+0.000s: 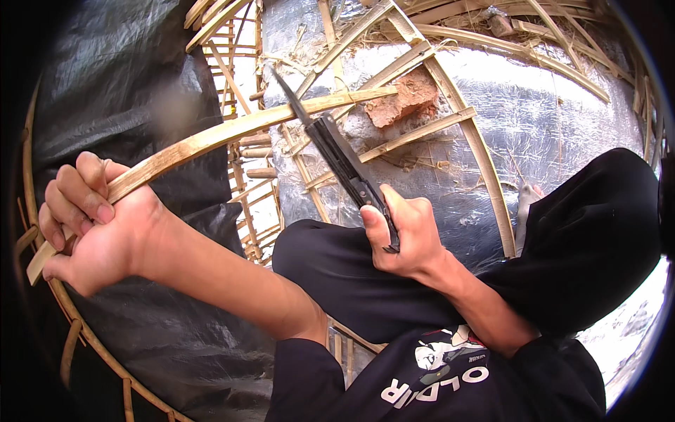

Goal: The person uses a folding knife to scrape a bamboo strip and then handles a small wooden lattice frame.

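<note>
My left hand (105, 218) is closed round one end of a long, flat bamboo strip (204, 139), which slants up to the right across the view. Wrapped in my right hand (408, 232) is the black handle of a folding knife (341, 158). Its dark blade crosses the strip toward the far end and seems to touch it. Just past the blade, the strip's far tip lies over or in front of a broken reddish brick (404, 98).
A bamboo lattice frame (485, 169) lies on silvery sheeting (555, 126) ahead of me. Black plastic sheeting (133, 91) hangs at the left, beside a slatted bamboo structure (246, 211). Loose bamboo strips (520, 53) are scattered at the far right. My bent legs (590, 232) are at the right.
</note>
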`<state>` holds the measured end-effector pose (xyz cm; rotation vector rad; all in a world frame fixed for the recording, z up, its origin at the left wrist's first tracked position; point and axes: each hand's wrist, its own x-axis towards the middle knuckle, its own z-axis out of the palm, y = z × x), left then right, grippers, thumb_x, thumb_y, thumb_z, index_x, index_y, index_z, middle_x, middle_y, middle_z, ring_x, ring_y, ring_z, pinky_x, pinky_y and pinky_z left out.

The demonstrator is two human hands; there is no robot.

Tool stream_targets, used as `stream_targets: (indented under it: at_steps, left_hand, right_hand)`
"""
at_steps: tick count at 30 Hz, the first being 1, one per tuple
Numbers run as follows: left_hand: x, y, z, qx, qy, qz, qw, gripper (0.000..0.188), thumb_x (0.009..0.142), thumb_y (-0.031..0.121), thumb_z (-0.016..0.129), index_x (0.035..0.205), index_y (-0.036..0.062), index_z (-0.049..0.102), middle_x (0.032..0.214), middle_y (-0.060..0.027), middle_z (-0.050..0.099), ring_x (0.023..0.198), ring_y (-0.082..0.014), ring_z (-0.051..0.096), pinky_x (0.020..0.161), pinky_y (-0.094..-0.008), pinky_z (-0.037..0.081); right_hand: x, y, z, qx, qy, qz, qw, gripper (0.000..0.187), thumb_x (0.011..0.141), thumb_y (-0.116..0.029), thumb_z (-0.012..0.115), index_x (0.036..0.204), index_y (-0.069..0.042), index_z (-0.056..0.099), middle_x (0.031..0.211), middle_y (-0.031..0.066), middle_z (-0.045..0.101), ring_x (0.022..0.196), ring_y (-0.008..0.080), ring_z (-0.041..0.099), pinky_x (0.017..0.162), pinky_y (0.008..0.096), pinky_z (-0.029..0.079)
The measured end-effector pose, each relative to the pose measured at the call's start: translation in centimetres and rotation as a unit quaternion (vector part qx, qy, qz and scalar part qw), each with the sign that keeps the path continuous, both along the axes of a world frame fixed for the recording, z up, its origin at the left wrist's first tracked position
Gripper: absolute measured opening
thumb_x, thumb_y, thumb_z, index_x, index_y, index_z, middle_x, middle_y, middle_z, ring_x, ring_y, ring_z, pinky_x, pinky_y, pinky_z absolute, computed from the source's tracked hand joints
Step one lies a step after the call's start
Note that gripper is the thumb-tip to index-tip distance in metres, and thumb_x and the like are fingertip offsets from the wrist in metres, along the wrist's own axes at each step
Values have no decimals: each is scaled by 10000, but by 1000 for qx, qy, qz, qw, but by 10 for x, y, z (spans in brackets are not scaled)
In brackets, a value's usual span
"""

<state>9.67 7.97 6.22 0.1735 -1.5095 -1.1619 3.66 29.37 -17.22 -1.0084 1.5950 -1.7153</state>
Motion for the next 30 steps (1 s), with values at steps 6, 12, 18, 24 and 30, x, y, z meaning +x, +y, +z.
stream_targets:
  at_steps: [6, 12, 18, 24, 30]
  left_hand:
    - [2, 6, -4, 5, 10, 51, 999, 687, 950, 749, 199, 611, 175, 362, 503, 35, 239, 430, -105, 194, 460, -258, 195]
    - [-2, 7, -6, 11, 26, 26, 999, 683, 955, 742, 193, 611, 174, 352, 502, 31, 228, 432, -108, 181, 452, -249, 186]
    - [-1, 3, -6, 9, 31, 47, 998, 681, 956, 741, 186, 612, 176, 348, 502, 27, 226, 425, -113, 173, 440, -262, 184]
    - [4, 6, -4, -8, 22, 100, 995, 625, 976, 698, 178, 660, 182, 335, 512, 21, 221, 426, -119, 158, 439, -266, 191]
    - [-6, 7, -15, 30, 53, 154, 986, 646, 974, 715, 193, 630, 183, 320, 500, 21, 207, 432, -121, 141, 447, -272, 176]
  right_hand:
    - [3, -1, -8, 69, -70, -41, 994, 304, 993, -245, 556, 782, -28, 528, 485, 157, 487, 432, 370, 560, 425, 447, 401]
    - [7, -2, -24, 126, -66, -72, 987, 312, 982, -260, 575, 779, -29, 524, 486, 167, 492, 439, 395, 552, 428, 455, 405]
    - [14, -2, -23, 77, 14, -60, 995, 319, 976, -258, 577, 761, -31, 513, 482, 179, 494, 432, 400, 552, 435, 464, 419]
    - [10, -4, -4, 87, -49, -69, 993, 352, 989, -287, 550, 745, -35, 525, 481, 172, 507, 458, 407, 567, 461, 486, 435]
    - [10, -6, -6, 180, -45, -84, 979, 373, 980, -312, 556, 728, -41, 514, 476, 185, 500, 472, 434, 559, 477, 512, 429]
